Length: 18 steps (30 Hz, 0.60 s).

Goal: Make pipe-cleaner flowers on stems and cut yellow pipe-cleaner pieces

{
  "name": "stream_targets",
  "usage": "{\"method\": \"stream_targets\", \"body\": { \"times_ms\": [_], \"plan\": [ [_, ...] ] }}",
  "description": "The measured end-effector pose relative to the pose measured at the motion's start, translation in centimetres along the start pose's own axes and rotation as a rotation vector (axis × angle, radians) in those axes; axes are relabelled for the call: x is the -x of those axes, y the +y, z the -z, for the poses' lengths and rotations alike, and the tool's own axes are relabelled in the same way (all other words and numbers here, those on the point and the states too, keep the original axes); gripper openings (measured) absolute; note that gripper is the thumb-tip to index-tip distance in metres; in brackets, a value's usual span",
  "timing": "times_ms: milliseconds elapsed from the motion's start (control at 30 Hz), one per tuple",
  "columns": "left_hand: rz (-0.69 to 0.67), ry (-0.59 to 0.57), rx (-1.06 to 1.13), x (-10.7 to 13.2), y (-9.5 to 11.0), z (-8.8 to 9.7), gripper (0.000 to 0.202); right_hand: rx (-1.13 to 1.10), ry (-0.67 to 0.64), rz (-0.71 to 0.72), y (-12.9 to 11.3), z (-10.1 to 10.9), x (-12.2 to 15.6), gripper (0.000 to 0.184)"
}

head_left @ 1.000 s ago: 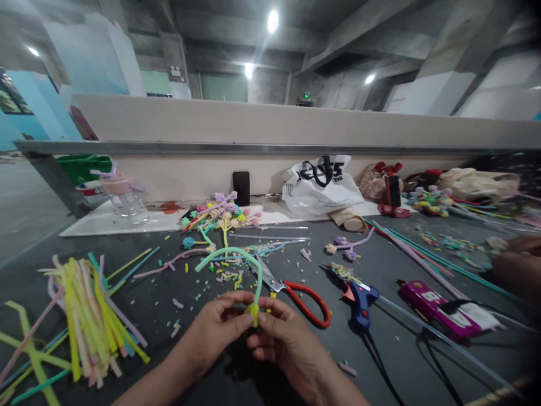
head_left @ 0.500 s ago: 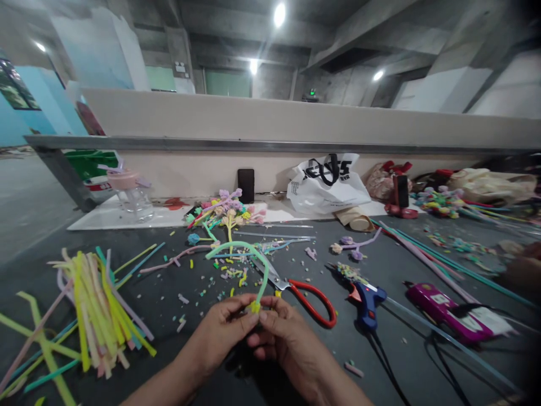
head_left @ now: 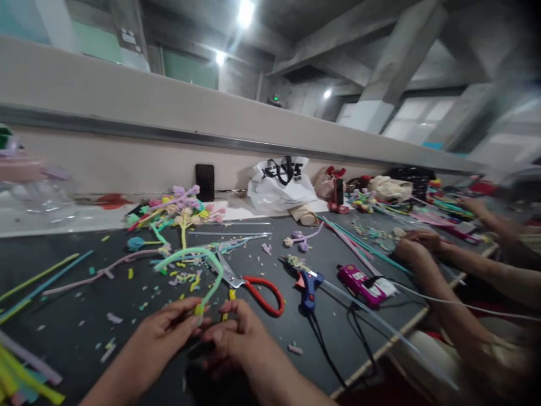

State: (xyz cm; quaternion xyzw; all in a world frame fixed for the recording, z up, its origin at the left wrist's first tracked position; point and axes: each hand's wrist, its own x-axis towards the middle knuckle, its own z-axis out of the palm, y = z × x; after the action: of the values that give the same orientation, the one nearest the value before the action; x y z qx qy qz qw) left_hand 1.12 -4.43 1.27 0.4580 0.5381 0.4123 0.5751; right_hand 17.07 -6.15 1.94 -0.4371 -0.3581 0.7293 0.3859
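My left hand [head_left: 169,330] is closed in a pinch on a bent light-green pipe cleaner [head_left: 213,262] with a small yellow tuft [head_left: 199,310] at its lower end. The stem rises from the fingertips and arches over to the left. My right hand [head_left: 245,335] is just right of the tuft, thumb and forefinger apart, with nothing visible between them; its lower fingers are in shadow. Behind the hands lie red-handled scissors [head_left: 264,296], blades partly under the stem. Yellow and green clippings [head_left: 186,279] are scattered near the blades.
A blue glue gun [head_left: 310,287] and a purple glue gun [head_left: 366,285] lie to the right, with cords. Pipe-cleaner flowers [head_left: 181,206], a phone [head_left: 205,181] and a white bag [head_left: 281,186] are at the back. Other people's hands [head_left: 414,248] work at the far right.
The view has swung to the right, showing co-workers' arms. My right hand has come away from the yellow tuft; my left hand still holds the green pipe cleaner.
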Motion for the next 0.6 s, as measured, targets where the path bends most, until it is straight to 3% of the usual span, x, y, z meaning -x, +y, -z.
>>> {"method": "stream_targets", "body": {
  "times_ms": [100,200,233,267,333,400,600],
  "plan": [
    [0.071,-0.008,0.084,-0.4,0.1,0.6,0.048,0.348,0.225,0.113,-1.3,3.7,1.5,0.026],
    [0.072,-0.019,0.088,-0.9,-0.2,1.2,0.05,0.92,0.658,0.451,-3.3,9.4,2.5,0.01],
    [0.069,-0.035,0.073,-1.1,-0.4,1.3,0.049,1.091,0.788,0.461,-4.0,11.2,2.7,0.013],
    [0.065,-0.056,0.056,-1.3,-0.6,1.4,0.047,1.238,0.87,0.385,-4.6,12.8,2.7,0.02],
    [0.057,-0.098,0.015,-1.6,-1.0,1.4,0.044,1.414,0.922,0.139,-5.5,15.0,2.2,0.034],
    [0.039,-0.121,-0.021,-1.6,-1.1,1.2,0.042,1.458,0.93,0.027,-6.0,16.0,1.4,0.043],
    [-0.017,-0.159,-0.051,-0.6,0.4,0.7,0.039,1.388,0.881,-0.05,-6.9,16.6,-0.4,0.035]
  ]
}}
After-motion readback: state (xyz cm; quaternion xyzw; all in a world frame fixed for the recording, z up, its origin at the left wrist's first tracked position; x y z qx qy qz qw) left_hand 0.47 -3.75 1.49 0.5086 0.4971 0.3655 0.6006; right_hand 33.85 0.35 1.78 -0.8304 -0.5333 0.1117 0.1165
